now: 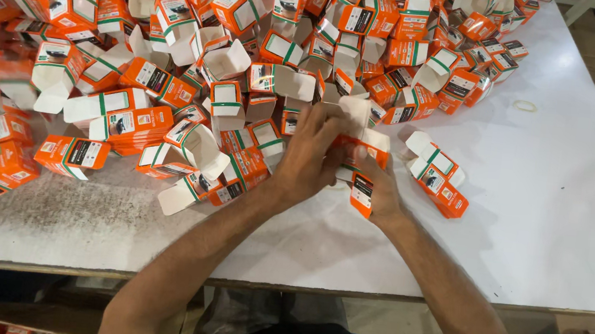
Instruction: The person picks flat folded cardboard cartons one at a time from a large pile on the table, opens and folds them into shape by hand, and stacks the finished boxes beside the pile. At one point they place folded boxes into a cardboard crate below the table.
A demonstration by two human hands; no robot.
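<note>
Both hands meet over 1 small orange-and-white carton [364, 169] near the middle of the worktop's front edge. The left hand [308, 155] is curled over the carton's top, its fingers pressing at the white flaps, while the right hand [383, 192] is closed around the carton's lower end from beneath and the right side. The carton looks like thin printed card: light, hollow, easy to crush, and best held by its folded edges and corners rather than squeezed on the flat faces. Just right of the hands lies another orange carton [437, 177] with its flap open, apart from the rest. Behind and to the left, a large heap of open cartons [199, 51] spreads toward the back-left corner of the white worktop [560, 219]. A rubber band [524, 106] lies alone toward the right edge.
</note>
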